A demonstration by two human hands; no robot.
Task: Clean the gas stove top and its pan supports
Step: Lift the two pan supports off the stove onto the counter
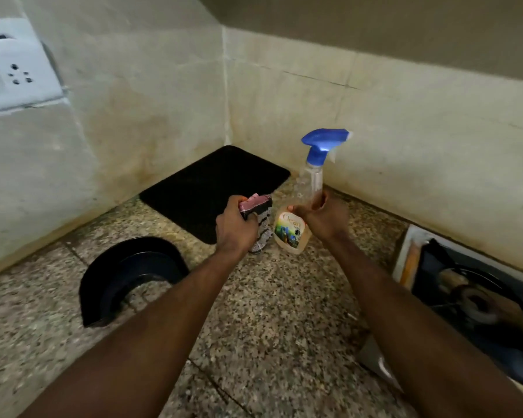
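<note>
One wall socket [15, 75] sits far left on the tiled wall. Below it, one black pan [127, 276] stands on the speckled desk [269, 312], and one black mat [215, 188] lies in the far corner. The left hand [234, 226] is closed around one striped cloth [261, 224]. Just beside it, the right hand [322, 217] grips one spray bottle [302, 212] with a blue trigger head. One gas stove [477, 303] sits at the near right edge.

We see a clear plastic spray bottle [302, 212], a striped woven cloth [261, 227], a speckled polished stone counter [269, 312], a matt black mat [215, 188].
</note>
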